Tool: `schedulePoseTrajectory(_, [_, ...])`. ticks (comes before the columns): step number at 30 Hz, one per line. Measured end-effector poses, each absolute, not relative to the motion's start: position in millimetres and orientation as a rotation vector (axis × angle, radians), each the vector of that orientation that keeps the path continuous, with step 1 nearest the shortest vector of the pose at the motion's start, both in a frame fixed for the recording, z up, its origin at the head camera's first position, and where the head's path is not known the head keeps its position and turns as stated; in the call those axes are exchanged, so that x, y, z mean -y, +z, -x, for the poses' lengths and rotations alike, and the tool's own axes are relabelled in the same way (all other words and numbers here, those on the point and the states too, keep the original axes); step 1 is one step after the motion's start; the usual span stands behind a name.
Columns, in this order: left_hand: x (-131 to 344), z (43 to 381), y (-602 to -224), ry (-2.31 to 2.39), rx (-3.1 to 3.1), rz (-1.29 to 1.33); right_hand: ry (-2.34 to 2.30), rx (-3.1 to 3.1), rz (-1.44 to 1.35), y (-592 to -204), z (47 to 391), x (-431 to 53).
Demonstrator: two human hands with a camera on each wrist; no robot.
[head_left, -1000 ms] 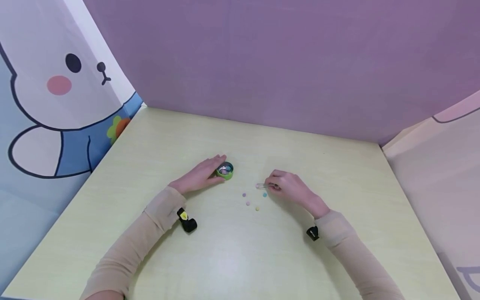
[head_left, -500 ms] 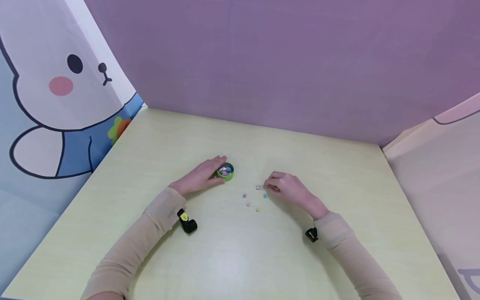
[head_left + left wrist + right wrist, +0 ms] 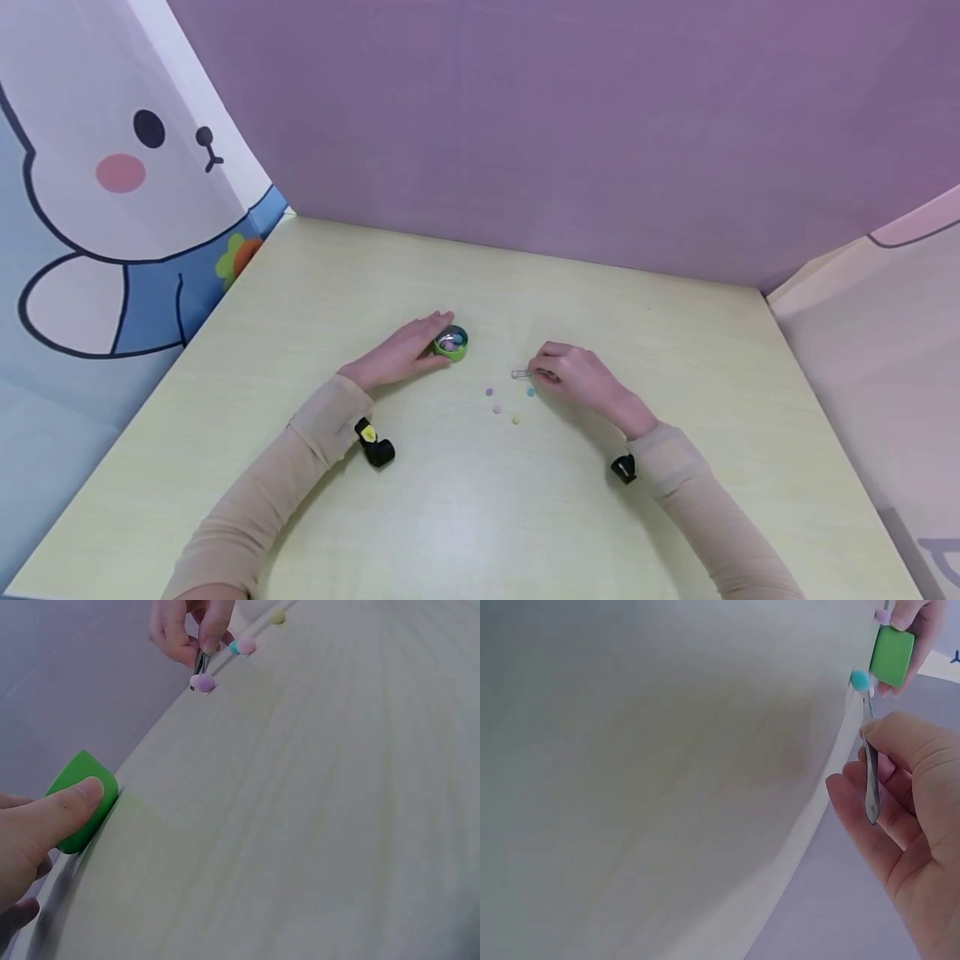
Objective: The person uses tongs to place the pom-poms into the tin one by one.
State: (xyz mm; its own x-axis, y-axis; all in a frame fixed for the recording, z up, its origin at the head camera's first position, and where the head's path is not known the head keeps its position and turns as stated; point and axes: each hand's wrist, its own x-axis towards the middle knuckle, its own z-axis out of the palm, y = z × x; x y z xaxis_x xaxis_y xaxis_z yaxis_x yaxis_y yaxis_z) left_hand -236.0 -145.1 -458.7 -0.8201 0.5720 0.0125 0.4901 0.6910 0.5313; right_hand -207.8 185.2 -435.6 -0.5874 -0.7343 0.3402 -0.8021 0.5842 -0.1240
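In the head view my left hand (image 3: 405,346) holds a small green cup (image 3: 451,355) with a shiny metal inside, thumb on the near side and fingers on the far side. Pink and blue balls show in the cup. My right hand (image 3: 577,379) pinches metal tweezers (image 3: 871,780), their tips pointing left toward the cup. A pale pink ball (image 3: 871,691) shows at the tips, partly hidden behind a blue ball (image 3: 861,680); I cannot tell whether the tweezers grip it. On the table between the hands lie purple (image 3: 490,392), pink (image 3: 497,409) and yellow (image 3: 516,421) balls.
The pale wooden table (image 3: 450,517) ends at a purple wall panel (image 3: 540,133) behind. At the left stands a panel with a cartoon animal (image 3: 150,192), and a light panel (image 3: 885,350) stands at the right. A black wrist camera (image 3: 375,443) hangs below the left cuff.
Almost nothing differs. Both hands stay in place, with the cup and tweezers held as before; the view shifts very slightly.
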Motion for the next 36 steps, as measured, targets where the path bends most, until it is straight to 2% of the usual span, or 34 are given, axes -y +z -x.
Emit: schedulePoseTrajectory(36, [145,234,-456,0.792,-2.761,-0.889,0.409,2.521,-1.328,-412,228,-145])
